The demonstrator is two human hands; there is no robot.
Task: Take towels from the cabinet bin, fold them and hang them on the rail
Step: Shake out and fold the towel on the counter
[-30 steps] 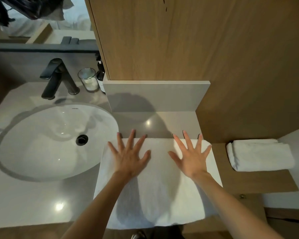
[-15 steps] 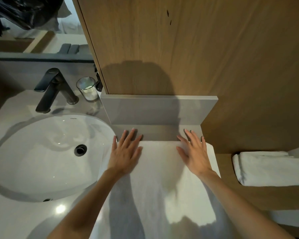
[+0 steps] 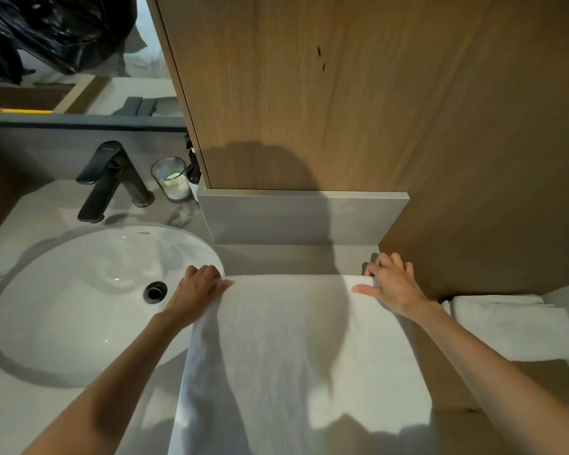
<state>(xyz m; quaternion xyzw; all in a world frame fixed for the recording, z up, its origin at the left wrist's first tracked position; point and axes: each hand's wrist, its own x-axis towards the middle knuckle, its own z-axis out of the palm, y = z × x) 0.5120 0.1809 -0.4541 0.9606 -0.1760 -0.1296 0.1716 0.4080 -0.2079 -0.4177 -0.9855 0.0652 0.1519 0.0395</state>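
Observation:
A white towel [image 3: 296, 349] lies spread flat on the grey counter [image 3: 293, 257], reaching down past the frame's bottom edge. My left hand [image 3: 197, 287] pinches its far left corner, thumb on top and fingers curled under the edge. My right hand [image 3: 391, 280] grips the far right corner the same way. A second white towel [image 3: 506, 326], folded, rests on a lower wooden ledge at the right. No rail or cabinet bin is in view.
A white oval sink [image 3: 89, 300] with a dark drain sits left of the towel. Behind it stand a black faucet [image 3: 112, 178], a glass cup [image 3: 171, 177] and a dark bottle [image 3: 193, 174]. A wooden cabinet panel [image 3: 342, 93] rises behind the counter.
My hands slid from flat on the towel's middle out to its far corners and closed on them. The camera has moved closer and lower.

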